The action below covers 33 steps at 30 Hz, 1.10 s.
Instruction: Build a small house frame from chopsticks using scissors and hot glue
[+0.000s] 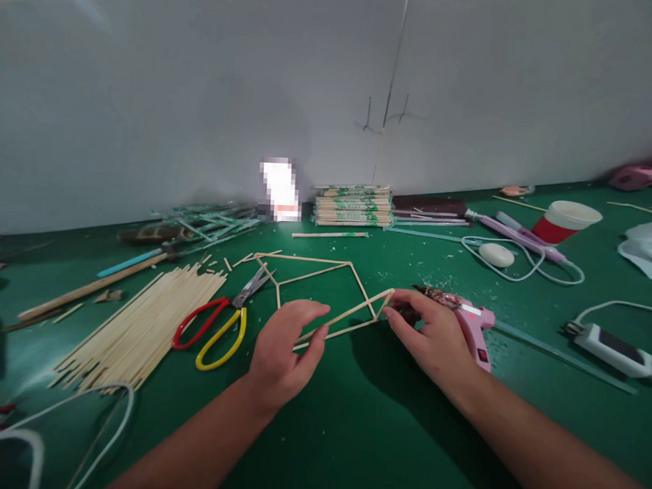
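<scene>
A frame of thin wooden sticks (315,273) glued into joined triangles lies on the green table (351,418). My left hand (284,351) pinches the near end of two of its sticks between thumb and fingers. My right hand (433,336) pinches the frame's right corner, where several sticks meet. A pink glue gun (474,327) lies just behind and to the right of my right hand, touching or nearly touching it.
Scissors (220,319) with red and yellow handles lie left of the frame, beside a heap of loose sticks (139,323). Packs of wrapped chopsticks (354,204) stand by the white wall. A red and white cup (565,220), cables and a power strip (613,348) are at the right.
</scene>
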{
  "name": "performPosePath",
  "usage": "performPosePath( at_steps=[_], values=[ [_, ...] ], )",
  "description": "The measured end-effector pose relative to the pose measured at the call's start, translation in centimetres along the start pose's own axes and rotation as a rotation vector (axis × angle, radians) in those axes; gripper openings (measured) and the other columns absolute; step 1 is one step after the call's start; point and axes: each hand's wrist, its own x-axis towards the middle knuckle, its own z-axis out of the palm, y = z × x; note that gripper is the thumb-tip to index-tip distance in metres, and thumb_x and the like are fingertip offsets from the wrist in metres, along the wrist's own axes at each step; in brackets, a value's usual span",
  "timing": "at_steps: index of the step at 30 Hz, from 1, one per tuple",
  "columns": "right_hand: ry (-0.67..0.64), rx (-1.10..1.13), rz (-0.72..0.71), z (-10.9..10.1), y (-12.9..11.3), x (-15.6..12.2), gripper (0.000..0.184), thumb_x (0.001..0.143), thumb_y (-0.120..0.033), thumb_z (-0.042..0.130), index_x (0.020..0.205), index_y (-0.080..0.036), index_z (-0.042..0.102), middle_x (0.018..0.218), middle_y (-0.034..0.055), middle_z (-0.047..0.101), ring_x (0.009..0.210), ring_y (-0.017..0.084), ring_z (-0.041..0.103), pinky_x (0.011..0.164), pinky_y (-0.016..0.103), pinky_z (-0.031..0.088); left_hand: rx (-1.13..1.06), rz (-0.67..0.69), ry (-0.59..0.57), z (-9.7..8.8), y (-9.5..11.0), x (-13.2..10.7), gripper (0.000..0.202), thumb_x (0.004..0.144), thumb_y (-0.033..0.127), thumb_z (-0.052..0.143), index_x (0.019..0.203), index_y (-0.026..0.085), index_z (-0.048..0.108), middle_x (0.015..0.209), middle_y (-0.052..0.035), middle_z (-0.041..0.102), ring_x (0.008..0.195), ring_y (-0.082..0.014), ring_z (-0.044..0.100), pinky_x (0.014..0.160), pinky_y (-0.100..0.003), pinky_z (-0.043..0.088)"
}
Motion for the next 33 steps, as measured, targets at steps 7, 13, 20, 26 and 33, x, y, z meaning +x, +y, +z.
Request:
performPosePath(
  at_steps=[7,13,20,26,33],
  values=[
    [0.059,-0.014,-0.041,-0.1,0.1,-0.2,0.022,0.083,-0.029,0.055,0.102,-0.02,0.062,0.08,0.0021,0.067,0.064,0.014,0.06,0.059,0.028,0.049,0.199,-0.173,0.025,-4.2,-1.9,-1.8,0.022,0.086,0.02,0.053,0.107,0.019,0.059,0.104,-0.0052,0.064,0.097,-0.0186,0.06,0.088,-0.032,0.048],
    [0.146,-0.002,-0.131,-0.6,0.0,-0.7,0.018,0.086,-0.031,0.052,0.071,-0.02,0.055,0.061,-0.0015,0.055,0.056,0.013,0.052,0.052,0.026,0.041,0.286,-0.178,-0.202,-5.3,-3.5,-3.5,0.025,0.089,0.027,0.048,0.111,0.021,0.058,0.106,-0.0049,0.066,0.098,-0.0199,0.062,0.088,-0.035,0.05],
    [-0.004,-0.054,-0.364,-1.6,-0.8,-1.3,0.031,0.089,-0.023,0.046,0.058,-0.021,0.046,0.052,-0.0027,0.046,0.047,0.011,0.044,0.047,0.025,0.034,0.248,-0.167,-0.213,-4.7,-4.6,-2.7,0.027,0.089,0.022,0.044,0.112,0.02,0.058,0.108,-0.007,0.065,0.102,-0.0207,0.061,0.09,-0.038,0.049],
    [-0.133,-0.098,-0.611,-1.0,-0.9,-1.3,0.027,0.084,-0.016,0.052,0.059,-0.02,0.044,0.053,-0.0007,0.052,0.05,0.011,0.047,0.049,0.025,0.034,0.178,-0.11,-0.242,-4.3,-4.4,-3.0,0.023,0.088,0.019,0.046,0.108,0.02,0.059,0.107,-0.0072,0.066,0.102,-0.0204,0.061,0.09,-0.039,0.05],
    [-0.24,-0.131,-0.551,-0.6,-0.1,-1.1,0.028,0.089,-0.02,0.049,0.06,-0.018,0.047,0.056,0.0005,0.052,0.053,0.011,0.048,0.052,0.025,0.035,0.156,-0.125,-0.3,-3.9,-4.3,-3.0,0.025,0.088,0.021,0.046,0.109,0.02,0.06,0.109,-0.0077,0.066,0.103,-0.021,0.061,0.089,-0.039,0.05]
  ],
)
